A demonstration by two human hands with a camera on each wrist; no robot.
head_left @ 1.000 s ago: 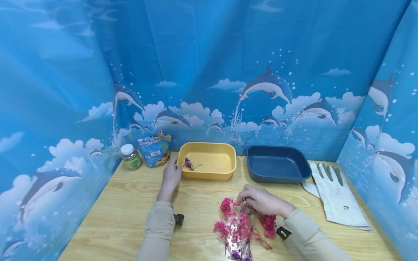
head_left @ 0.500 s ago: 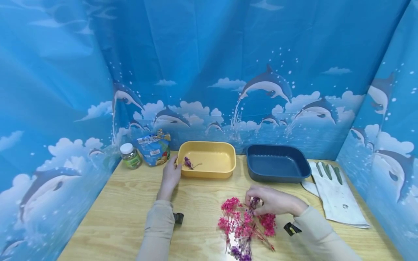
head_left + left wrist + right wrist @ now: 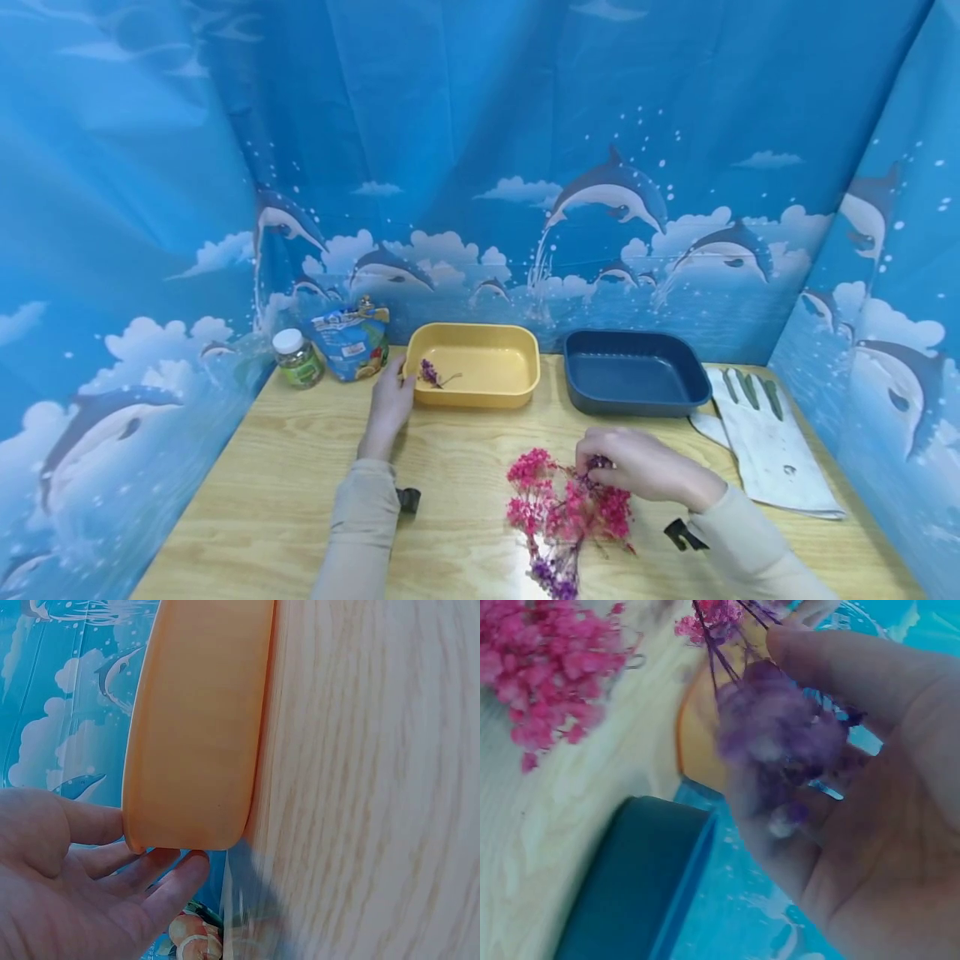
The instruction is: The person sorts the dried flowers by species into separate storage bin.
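My left hand (image 3: 390, 404) grips the left end of the yellow tray (image 3: 476, 400); in the left wrist view the thumb lies at the rim and the fingertips touch the tray's outer wall (image 3: 199, 735). One purple sprig (image 3: 430, 374) lies inside the tray. With thumb and fingers, my right hand (image 3: 645, 467) pinches a purple flower sprig (image 3: 780, 727) by its thin stems. Just beneath and left of that hand, pink flowers (image 3: 531, 468) and more purple ones (image 3: 553, 577) lie in a loose bunch on the table.
A dark blue tray (image 3: 637, 372) stands right of the yellow one. Beyond it lies a white glove (image 3: 780, 458) bearing several green pieces. A lidded jar (image 3: 300, 360) and a blue bag (image 3: 350, 343) stand at the back left.
My right hand has moved right and slightly down with the purple sprig, and the pink bunch has shifted a little to the right. The left hand keeps its hold on the tray.
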